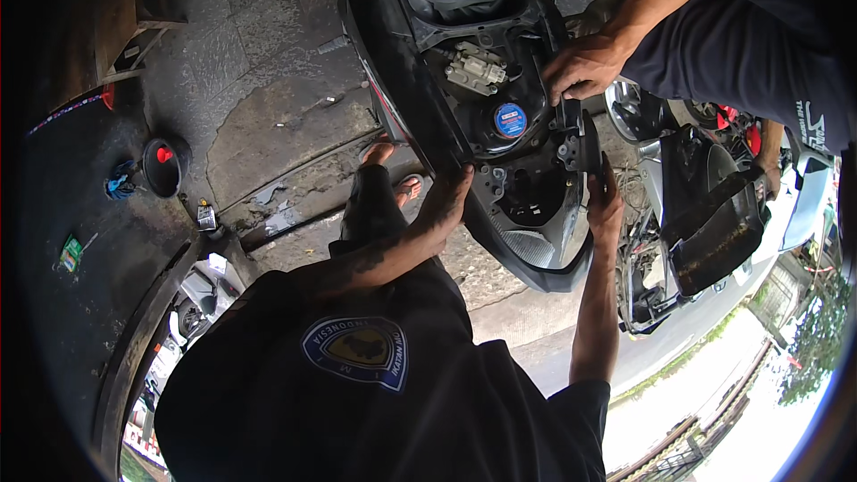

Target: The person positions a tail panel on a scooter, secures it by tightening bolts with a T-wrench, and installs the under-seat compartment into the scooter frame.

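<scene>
The black tail fairing (562, 278) of a motor scooter lies between my two hands, its pointed rear end toward me. My left hand (455, 192) grips its left edge, thumb on top and most fingers hidden. On the right, my right hand (605, 203) holds the outer side with its fingers pressed along it. Inside the opening are a blue round cap (510, 120) and a beige-grey metal part (476, 69). A co-worker's hand (586, 67) touches the fairing's upper right edge. That person's other hand (770, 174) holds a long black trough-shaped part (719, 236).
Another partly dismantled scooter (665, 156) stands at the right, with exposed cables. A black basin (162, 168) containing something red sits at the left near a blue bundle (119, 182). A wooden cabinet (120, 22) is at the upper left. The concrete floor (259, 125) is cracked.
</scene>
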`<state>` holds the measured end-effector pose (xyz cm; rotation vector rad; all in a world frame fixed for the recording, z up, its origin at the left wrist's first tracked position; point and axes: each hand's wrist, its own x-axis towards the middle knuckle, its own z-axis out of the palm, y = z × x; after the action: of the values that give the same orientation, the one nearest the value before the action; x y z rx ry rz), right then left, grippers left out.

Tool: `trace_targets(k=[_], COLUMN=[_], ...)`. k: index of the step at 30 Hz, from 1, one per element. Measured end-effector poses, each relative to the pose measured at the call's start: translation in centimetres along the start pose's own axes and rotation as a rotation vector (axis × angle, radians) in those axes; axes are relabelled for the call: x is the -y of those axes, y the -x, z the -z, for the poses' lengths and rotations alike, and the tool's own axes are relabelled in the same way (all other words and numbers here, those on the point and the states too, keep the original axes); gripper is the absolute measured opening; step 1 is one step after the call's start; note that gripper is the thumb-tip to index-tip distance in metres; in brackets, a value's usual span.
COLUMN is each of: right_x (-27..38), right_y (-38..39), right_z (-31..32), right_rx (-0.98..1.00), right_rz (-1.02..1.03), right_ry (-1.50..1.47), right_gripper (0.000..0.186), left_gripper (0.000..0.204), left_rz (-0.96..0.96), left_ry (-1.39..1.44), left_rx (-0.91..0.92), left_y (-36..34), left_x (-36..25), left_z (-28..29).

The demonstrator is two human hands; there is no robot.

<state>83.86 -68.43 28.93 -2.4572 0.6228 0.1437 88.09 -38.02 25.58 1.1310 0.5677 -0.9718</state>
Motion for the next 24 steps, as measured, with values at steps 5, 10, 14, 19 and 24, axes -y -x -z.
trace_targets(k=[5,10,14,19,24], right_x=[-0.3,0.5,2.0,2.8,1.9], right_y=[0.2,0.6,0.8,1.1,1.5], right_z=[-0.8,-1.1,-1.3,-1.2,-1.4], right_rx=[0.021,-0.021,-0.042,-0.069,-0.104], right_rz=[0.058,0.097,0.06,0.07,0.063], right_ry=[-0.005,0.146,0.189,0.195,0.179], right_gripper=[0.047,0.047,0.048,0.047,0.049], left_gripper=[0.06,0.044,0.038,0.036,0.047], left_rz=[-0.217,-0.603,-0.483,-0.552,-0.067], left_ry=[-0.326,-1.402,-1.614,-1.664,-0.771], left_rx=[0.099,0.184,0.063,0.058,0.035], left_y=[-2.1,-2.8,-4.2,-2.3,-0.7], left_x=[4.0,1.9,4.2,1.6,-2.6], left_z=[3.2,5.4,6.1,6.1,3.5])
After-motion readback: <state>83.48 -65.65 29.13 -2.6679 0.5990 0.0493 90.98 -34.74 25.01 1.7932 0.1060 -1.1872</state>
